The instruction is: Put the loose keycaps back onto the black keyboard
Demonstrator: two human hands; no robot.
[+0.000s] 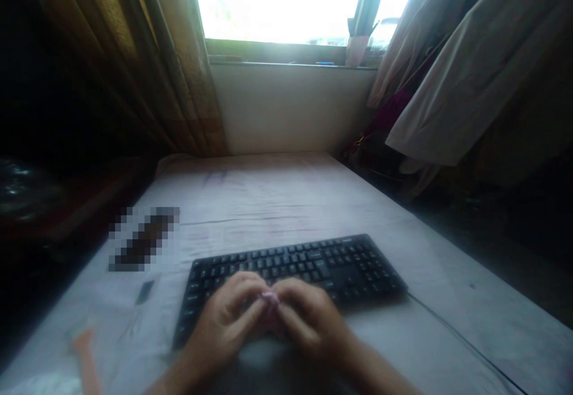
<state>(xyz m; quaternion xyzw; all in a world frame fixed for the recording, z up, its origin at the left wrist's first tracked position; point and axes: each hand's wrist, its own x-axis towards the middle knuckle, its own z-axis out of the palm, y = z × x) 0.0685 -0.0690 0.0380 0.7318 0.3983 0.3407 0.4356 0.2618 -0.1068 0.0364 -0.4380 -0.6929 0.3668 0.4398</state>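
Observation:
Both hands meet above the near edge of a black keyboard (344, 275), which lies slightly turned on a pale cloth-covered table. My left hand (233, 311) is closed, its thumb and fingers pinching a small pinkish crumpled piece (270, 297) that looks like cloth. From the other side my right hand (308, 314) pinches the same piece, thumb and fingertips pressed together. Most of the piece is hidden by the fingers, so its exact kind cannot be made out. The hands cover part of the keyboard's lower left keys.
A pixelated dark object (145, 240) lies at the table's left, with a small dark rectangular piece (144, 292) nearer me. An orange-pink handle-like thing (86, 359) rests front left. The keyboard's cable (465, 338) runs off right. Curtains (174, 55) and hanging clothes (443, 96) flank the window.

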